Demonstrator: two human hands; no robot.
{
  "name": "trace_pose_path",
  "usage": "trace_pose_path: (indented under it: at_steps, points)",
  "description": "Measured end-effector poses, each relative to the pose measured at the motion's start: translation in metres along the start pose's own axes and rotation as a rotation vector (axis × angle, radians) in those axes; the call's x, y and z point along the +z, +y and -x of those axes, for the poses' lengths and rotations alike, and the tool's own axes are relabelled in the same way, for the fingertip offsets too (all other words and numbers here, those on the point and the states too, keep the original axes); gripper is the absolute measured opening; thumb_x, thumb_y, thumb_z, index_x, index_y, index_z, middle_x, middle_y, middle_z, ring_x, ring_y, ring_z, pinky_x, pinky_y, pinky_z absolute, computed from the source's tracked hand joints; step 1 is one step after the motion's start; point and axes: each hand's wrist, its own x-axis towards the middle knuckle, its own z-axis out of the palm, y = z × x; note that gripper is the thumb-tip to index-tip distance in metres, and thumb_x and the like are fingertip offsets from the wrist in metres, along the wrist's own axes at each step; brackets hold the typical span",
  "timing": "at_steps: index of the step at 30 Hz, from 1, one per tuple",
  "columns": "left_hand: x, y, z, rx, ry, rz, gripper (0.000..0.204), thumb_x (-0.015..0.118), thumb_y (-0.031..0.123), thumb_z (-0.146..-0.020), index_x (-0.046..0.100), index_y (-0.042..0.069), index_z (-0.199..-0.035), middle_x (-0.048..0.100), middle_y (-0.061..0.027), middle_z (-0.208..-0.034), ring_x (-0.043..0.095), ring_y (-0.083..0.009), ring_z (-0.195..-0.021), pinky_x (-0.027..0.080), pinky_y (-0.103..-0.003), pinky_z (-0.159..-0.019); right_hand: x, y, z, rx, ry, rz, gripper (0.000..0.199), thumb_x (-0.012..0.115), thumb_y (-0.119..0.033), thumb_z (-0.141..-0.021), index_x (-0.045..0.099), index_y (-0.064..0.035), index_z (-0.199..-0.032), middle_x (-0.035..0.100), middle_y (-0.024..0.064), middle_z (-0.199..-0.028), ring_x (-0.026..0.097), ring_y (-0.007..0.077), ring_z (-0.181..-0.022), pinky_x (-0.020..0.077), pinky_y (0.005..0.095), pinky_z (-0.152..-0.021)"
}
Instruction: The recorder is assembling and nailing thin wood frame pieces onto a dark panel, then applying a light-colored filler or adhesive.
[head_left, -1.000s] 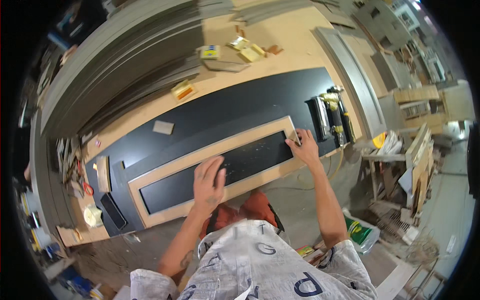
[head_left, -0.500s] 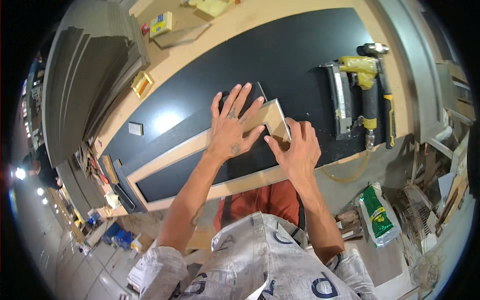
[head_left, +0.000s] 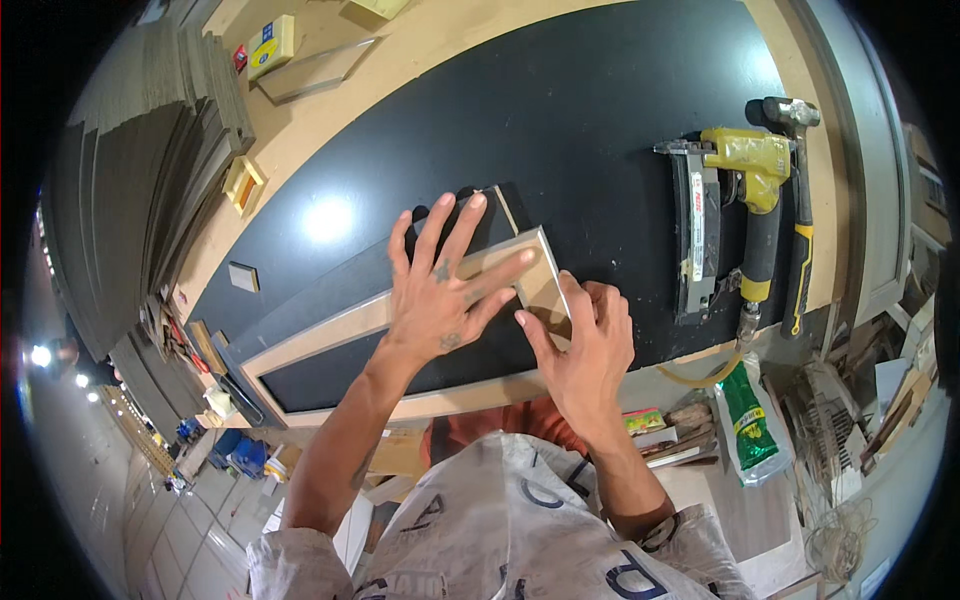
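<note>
**Flat wood frame, corner joint under both hands – stiff but weak at the mitre**

The wooden frame (head_left: 330,330) lies flat on the black surface (head_left: 600,120), long side running down-left to the near edge, w/ its right-hand corner directly under your hands. A dark panel sits inside it.

Your left hand (head_left: 445,290) is open, fingers spread, palm pressed flat across the top rail and the dark infill just beside the corner. Your right hand (head_left: 590,345) is loosely curled at the corner's outer edge, thumb and forefinger pinching the short end rail; it grips nothing else.

Handling, as a judgement:
- Rails look thin and light; the whole thing should lift easily, but it's long, so it'll likely flex or rack if you raise it by one end.
- Stiff along each rail, weakest at the corner joints. Don't lever on the corner you're pressing.
- Smooth faces on a smooth top: prob. slides readily, so keep downward pressure while aligning.
- Best hold: both long rails, hands well apart, near mid-length; or slide it rather than lift.

Nearby, well apart to the right: yellow nail gun (head_left: 740,200) w/ hose, and a hammer (head_left: 800,200) beside it. A small pale block (head_left: 243,277) lies on the surface to the left.
</note>
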Motion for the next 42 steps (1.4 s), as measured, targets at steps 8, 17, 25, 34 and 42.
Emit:
trace_pose_path:
  at_steps: [8, 17, 25, 34, 42]
  points:
    - [0.006, 0.005, -0.005, 0.026, 0.052, -0.018, 0.035, 0.051, 0.053, -0.094, 0.064, 0.042, -0.124, 0.034, -0.0153, -0.154, 0.028, -0.0361, -0.141, 0.015, -0.057, -0.112, -0.009, 0.002, -0.004, -0.014, 0.036, 0.001, 0.047, 0.078, -0.028, -0.077, 0.062, -0.0059, -0.116, 0.056, 0.0092, -0.098, 0.055, 0.0264, -0.083, 0.0434, 0.0398, -0.069]
    - [0.001, 0.0, 0.001, 0.044, 0.063, -0.096, 0.038, 0.039, 0.053, -0.099, 0.061, 0.043, -0.128, 0.034, -0.0141, -0.154, 0.03, -0.035, -0.141, 0.017, -0.057, -0.113, -0.106, 0.071, -0.074, 0.047, 0.58, 0.334, 0.043, 0.073, -0.016, -0.083, 0.056, 0.0014, -0.119, 0.058, 0.0198, -0.109, 0.054, 0.0399, -0.105, 0.0445, 0.0457, -0.09]
    - [0.005, 0.002, 0.0, 0.042, 0.07, -0.035, 0.036, 0.047, 0.051, -0.096, 0.059, 0.045, -0.129, 0.032, -0.0114, -0.155, 0.029, -0.0344, -0.142, 0.018, -0.059, -0.111, -0.116, 0.091, -0.082, 0.058, 0.135, 0.062, 0.056, 0.075, -0.017, -0.083, 0.046, 0.0054, -0.125, 0.058, 0.0277, -0.109, 0.058, 0.0444, -0.103, 0.0464, 0.0444, -0.087]
    - [0.005, 0.0, 0.002, 0.021, 0.075, -0.014, 0.04, 0.054, 0.052, -0.091, 0.056, 0.048, -0.13, 0.032, -0.0096, -0.155, 0.029, -0.0335, -0.142, 0.018, -0.06, -0.111, -0.089, 0.046, -0.077, 0.094, -0.058, 0.127, 0.067, 0.073, -0.052, -0.081, 0.048, 0.0042, -0.106, 0.064, 0.024, -0.086, 0.066, 0.0426, -0.081, 0.0515, 0.0481, -0.068]
    - [0.005, -0.002, 0.005, 0.027, 0.076, 0.0, 0.037, 0.051, 0.051, -0.093, 0.058, 0.046, -0.13, 0.031, -0.0103, -0.156, 0.027, -0.0338, -0.142, 0.017, -0.059, -0.112, -0.087, 0.035, -0.076, 0.135, -0.136, 0.126, 0.058, 0.073, -0.047, -0.082, 0.046, 0.0014, -0.1, 0.063, 0.0238, -0.083, 0.065, 0.0424, -0.074, 0.0518, 0.0474, -0.065]
